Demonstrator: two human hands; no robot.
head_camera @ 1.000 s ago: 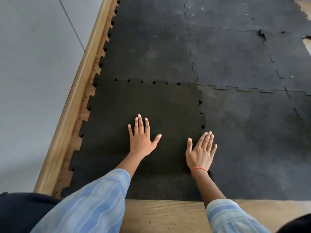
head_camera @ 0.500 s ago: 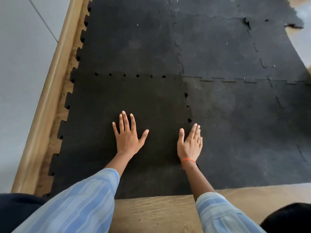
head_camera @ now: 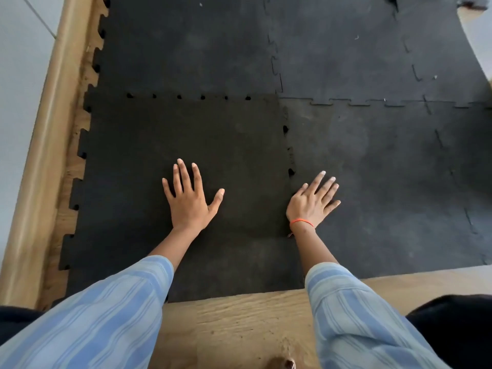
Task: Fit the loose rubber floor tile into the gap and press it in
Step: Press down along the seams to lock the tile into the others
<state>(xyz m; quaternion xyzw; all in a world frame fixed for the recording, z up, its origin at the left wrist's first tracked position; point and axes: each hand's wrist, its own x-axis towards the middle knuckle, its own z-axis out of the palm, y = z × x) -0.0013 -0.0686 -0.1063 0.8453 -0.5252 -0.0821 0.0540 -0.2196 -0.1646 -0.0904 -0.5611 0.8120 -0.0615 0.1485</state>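
Note:
The loose rubber floor tile (head_camera: 165, 134), darker black with puzzle-tooth edges, lies in the near-left gap among the greyer tiles (head_camera: 386, 169). Small holes show along its far seam and its right seam, where teeth are not fully seated. My left hand (head_camera: 189, 198) rests flat on the tile's middle, fingers spread. My right hand (head_camera: 311, 201) lies flat with fingers apart over the right seam, mostly on the neighbouring tile. Neither hand holds anything.
A wooden skirting strip (head_camera: 45, 145) runs along the left with a pale wall (head_camera: 16, 75) beyond it. Bare wooden floor (head_camera: 239, 323) lies in front of the tiles. At the far right a tile corner (head_camera: 471, 4) is lifted or torn.
My right hand has shifted rightward across the seam onto the neighbouring tile and spread its fingers. The camera moved closer and to the right. My left hand stays flat on the tile.

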